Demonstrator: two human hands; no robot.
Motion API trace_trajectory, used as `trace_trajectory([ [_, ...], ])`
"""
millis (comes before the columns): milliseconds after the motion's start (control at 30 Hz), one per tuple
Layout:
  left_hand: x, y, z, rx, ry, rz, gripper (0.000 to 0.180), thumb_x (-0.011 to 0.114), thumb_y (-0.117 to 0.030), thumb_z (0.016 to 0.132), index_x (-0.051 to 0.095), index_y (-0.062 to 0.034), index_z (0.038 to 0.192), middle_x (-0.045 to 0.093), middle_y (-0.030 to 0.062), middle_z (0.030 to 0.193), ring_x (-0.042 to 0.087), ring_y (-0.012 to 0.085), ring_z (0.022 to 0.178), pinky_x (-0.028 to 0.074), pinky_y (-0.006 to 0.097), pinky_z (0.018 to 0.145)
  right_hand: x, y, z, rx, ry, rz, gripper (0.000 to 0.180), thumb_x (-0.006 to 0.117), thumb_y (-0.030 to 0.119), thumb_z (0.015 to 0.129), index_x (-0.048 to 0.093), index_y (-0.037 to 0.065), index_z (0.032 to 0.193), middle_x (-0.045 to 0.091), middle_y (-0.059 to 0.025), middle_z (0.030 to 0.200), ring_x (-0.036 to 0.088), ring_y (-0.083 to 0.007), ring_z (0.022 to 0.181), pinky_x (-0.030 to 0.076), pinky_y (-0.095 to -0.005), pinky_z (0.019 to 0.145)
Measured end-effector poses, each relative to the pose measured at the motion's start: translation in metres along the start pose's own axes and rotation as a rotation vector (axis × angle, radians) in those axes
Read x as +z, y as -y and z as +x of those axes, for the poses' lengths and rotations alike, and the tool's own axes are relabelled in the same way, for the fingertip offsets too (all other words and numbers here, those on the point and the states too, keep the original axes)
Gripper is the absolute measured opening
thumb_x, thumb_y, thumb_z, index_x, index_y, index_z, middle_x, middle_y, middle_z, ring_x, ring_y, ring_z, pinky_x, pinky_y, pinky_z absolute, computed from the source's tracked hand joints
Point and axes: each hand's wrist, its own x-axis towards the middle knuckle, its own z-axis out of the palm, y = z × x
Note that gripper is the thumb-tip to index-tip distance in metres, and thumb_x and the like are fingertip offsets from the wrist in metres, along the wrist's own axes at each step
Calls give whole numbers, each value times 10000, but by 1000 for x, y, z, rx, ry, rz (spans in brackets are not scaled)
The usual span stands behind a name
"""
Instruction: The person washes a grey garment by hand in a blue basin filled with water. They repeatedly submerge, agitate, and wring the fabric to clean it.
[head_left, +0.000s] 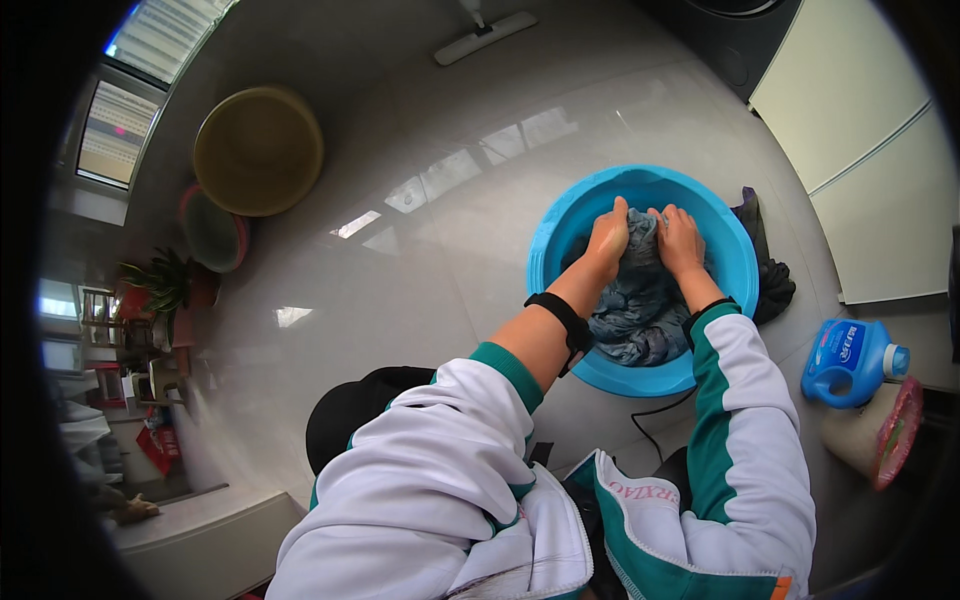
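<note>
A round blue basin (560, 205) stands on the floor before me. In it lies a bunched, wet-looking grey-blue garment (640, 310). My left hand (608, 240) is closed on the garment's upper part at the left. Just to its right, my right hand (681, 240) grips the same cloth, fingers curled over it. Between the two hands a fold of the fabric is raised. What lies under the garment at the bottom of the basin is hidden.
Dark cloth (772, 285) lies against the basin's right side. A blue detergent jug (845, 362) and a pink-rimmed bin (870, 430) stand at the right, beside white cabinets (870, 200). Far left are a tan tub (258, 150) and a potted plant (160, 280); a flat mop (485, 40) lies at the back.
</note>
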Motion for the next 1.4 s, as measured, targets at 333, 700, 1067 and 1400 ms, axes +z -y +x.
trace_trajectory([
  [333,-30,24,27,138,-224,813,288,589,-240,884,447,-28,1020,607,246,1003,569,426,1012,450,469,792,7,-16,-1,-11,231,109,344,704,190,817,518,103,1093,571,-186,1093,513,-412,1044,427,-471,881],
  [700,25,-97,-35,272,420,492,733,756,-235,736,323,-38,1294,564,119,1084,562,175,988,477,303,744,-119,69,30,-177,26,946,245,706,151,778,545,46,930,530,-16,817,513,-132,778,454,-259,711],
  [1067,54,-130,-65,384,179,286,580,742,-97,671,439,-31,1162,606,112,922,622,216,820,491,321,682,-96,21,-17,-26,571,989,917,745,349,804,172,103,1476,357,-150,1442,367,-249,1302,277,-396,1095],
  [1400,50,-138,-69,349,170,-26,387,688,-102,706,501,-84,1045,602,67,886,613,198,791,479,325,623,-37,16,-42,384,442,1220,282,689,84,771,645,35,1044,651,-34,970,587,-148,930,426,-298,863],
])
